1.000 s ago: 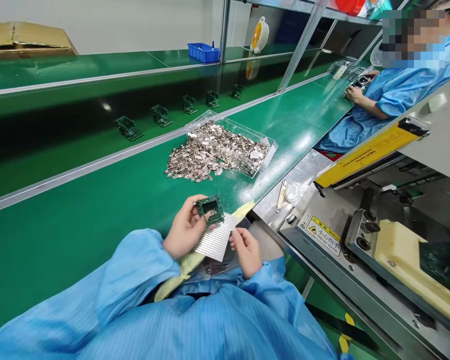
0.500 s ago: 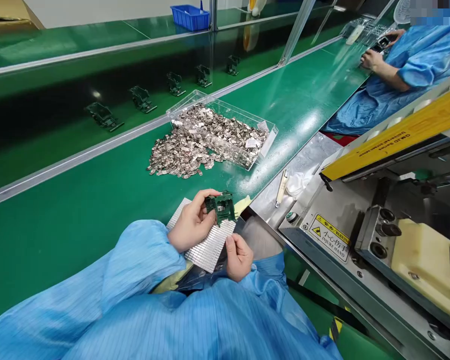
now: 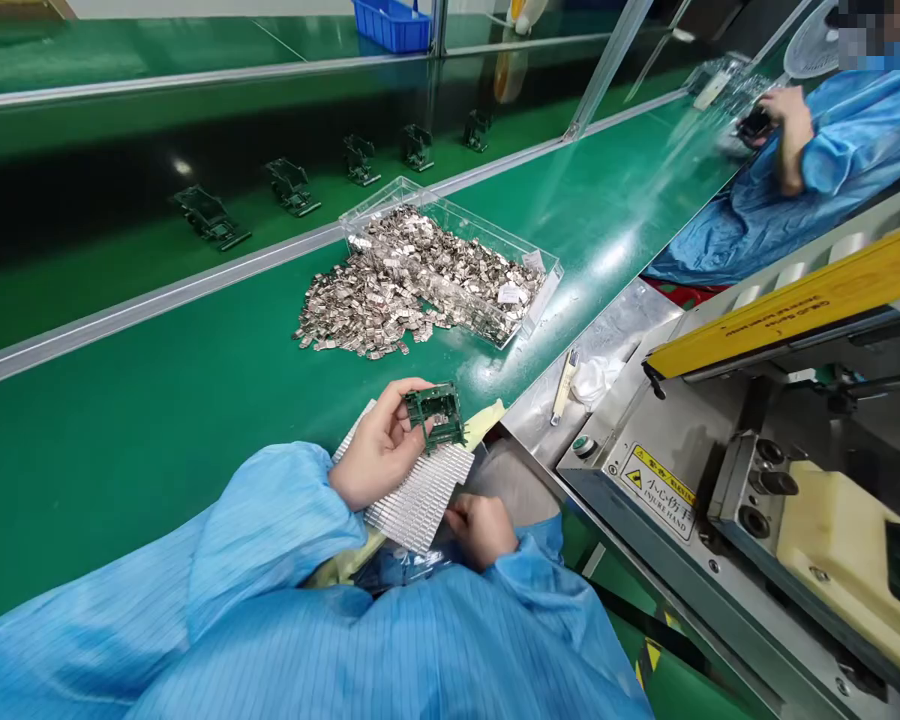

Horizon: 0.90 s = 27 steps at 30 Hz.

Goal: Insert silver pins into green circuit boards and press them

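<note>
Pinching green frame by ridged sheet — left hand; curled at sheet's edge, grip indiscernible — right hand; metal pieces, heaped in and beside clear tray.

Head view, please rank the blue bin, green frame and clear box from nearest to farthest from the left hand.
1. Green frame, held in the left hand.
2. Clear box, beyond it on the green bench.
3. Blue bin, at the picture's top edge.
</note>
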### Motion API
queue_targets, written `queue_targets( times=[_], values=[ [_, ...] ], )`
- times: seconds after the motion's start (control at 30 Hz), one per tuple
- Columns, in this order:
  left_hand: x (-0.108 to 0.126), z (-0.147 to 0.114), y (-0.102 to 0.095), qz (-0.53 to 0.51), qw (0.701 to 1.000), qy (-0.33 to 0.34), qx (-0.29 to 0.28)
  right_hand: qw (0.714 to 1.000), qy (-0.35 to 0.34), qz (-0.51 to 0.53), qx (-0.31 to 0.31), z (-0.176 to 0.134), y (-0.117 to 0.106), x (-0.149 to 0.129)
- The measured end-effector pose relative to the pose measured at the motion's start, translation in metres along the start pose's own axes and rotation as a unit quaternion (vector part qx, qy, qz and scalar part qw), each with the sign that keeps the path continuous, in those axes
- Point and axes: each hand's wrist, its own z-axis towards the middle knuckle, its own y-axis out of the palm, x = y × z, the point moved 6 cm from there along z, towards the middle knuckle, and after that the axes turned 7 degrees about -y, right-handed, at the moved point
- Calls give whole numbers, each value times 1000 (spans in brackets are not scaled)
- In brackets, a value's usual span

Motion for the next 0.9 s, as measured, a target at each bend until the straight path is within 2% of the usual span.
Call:
queue_targets(
  times=[0.17, 0.27, 0.37, 0.47, 0.6, 0.73, 0.9],
  values=[
    [3, -5, 4, -19, 999, 19, -23, 999, -29, -25, 35, 3, -42, -49],
    [4, -8, 6, -16, 999, 38, -33, 991, -109, 5, 84, 12, -52, -85],
    [2, -9, 6, -6, 998, 48, -38, 968, -178, 35, 173, 23, -47, -105],
    [1, -9, 6, -2, 998, 56, -37, 955, -184, 56, 227, 34, -31, -106],
    [3, -10, 7, -5, 997, 66, -48, 958, -167, 22, 232, 41, -16, -107],
    [3, -10, 8, -10, 997, 53, -54, 955, -167, -9, 245, 40, -14, -112],
    [0, -11, 8, -26, 997, 50, -46, 956, -150, 37, 251, 44, -8, -107]
  ],
)
